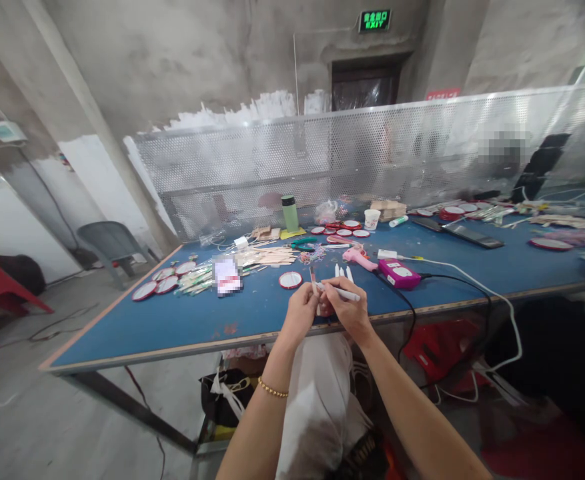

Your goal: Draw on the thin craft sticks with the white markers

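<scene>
At the table's front edge, my left hand (pixel 301 315) is closed around a flat, narrow stick (pixel 313 275) that stands upright, its upper end reddish-brown. My right hand (pixel 348 312) grips a white marker pen (pixel 346 293), whose near end points left at the stick. Both hands are close together, nearly touching. Just beyond them lie several white pens (pixel 343 272). A round white disc with a red rim (pixel 291 280) rests on the table left of my hands.
The blue table (pixel 172 333) bears bundled sticks (pixel 267 256), a blurred-out phone-like rectangle (pixel 227 275), a green bottle (pixel 289 213), a paper cup (pixel 371 219), a pink glue gun (pixel 359 257) and a purple box (pixel 399 273) with cables. A perforated metal screen (pixel 242 160) stands behind.
</scene>
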`<state>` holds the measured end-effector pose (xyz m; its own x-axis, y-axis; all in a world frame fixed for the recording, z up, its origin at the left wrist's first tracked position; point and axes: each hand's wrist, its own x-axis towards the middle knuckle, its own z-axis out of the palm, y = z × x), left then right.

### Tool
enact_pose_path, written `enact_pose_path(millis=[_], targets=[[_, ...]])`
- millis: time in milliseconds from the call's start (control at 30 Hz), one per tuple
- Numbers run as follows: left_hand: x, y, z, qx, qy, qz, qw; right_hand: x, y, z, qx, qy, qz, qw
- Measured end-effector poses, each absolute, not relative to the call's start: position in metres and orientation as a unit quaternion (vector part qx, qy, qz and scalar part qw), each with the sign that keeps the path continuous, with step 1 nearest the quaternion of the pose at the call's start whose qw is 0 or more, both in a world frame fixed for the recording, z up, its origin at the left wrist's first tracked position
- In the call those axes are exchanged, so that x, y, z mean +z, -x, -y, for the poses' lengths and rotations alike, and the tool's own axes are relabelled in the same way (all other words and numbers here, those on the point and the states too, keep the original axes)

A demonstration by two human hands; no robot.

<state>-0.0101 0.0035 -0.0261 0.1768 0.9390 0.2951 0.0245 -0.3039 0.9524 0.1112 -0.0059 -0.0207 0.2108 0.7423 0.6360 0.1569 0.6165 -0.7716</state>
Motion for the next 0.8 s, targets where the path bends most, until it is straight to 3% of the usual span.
enact_pose_path(millis=[800], targets=[[-0.0288,0.011,-0.0057,0.515,-0.634,-0.393,0.423,-0.0236,-0.1109,0.0037,0.241,0.377,0.582,0.679]])
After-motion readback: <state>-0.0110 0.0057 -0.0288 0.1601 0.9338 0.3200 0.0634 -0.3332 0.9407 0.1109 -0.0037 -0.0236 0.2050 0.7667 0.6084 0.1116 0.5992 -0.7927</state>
